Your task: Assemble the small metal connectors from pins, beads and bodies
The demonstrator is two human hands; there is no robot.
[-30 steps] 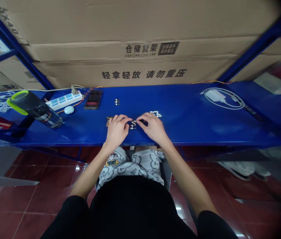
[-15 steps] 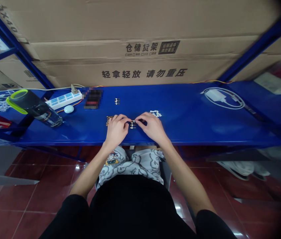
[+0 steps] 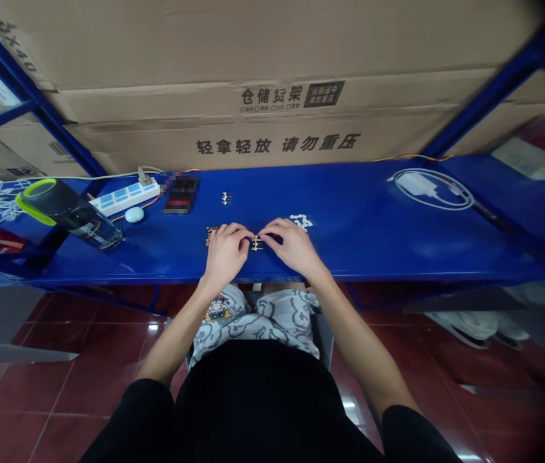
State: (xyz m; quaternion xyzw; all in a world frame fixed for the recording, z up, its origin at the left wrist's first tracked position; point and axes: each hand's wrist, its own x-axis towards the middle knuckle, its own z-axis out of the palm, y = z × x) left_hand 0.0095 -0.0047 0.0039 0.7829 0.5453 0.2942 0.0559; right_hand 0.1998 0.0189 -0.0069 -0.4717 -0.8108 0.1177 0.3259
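Note:
My left hand [image 3: 227, 249] and my right hand [image 3: 291, 245] meet fingertip to fingertip just above the blue tabletop, each closed in a pinch. Whatever is between the fingers is too small to make out. Right below the fingertips lie several thin pins with white pieces [image 3: 257, 246] on them, in a short row. Partly hidden behind my left hand is a pile of brass-coloured, screw-like pieces [image 3: 212, 235]. Past my right hand sits a loose cluster of small white pieces [image 3: 301, 221]. Farther back is another small group of pins with white pieces [image 3: 226, 198].
On the left stand a dark bottle [image 3: 72, 215] with a lime-green rim, a white power strip [image 3: 127, 198], a round white object [image 3: 134, 215] and a blurred dark object [image 3: 180, 195]. A coiled white charger cable [image 3: 431, 190] lies right. Cardboard boxes [image 3: 272, 58] wall the back.
Both hands stay together in almost the same spot, with only slight finger movement. The view has shifted slightly. The groups of small pieces look unmoved.

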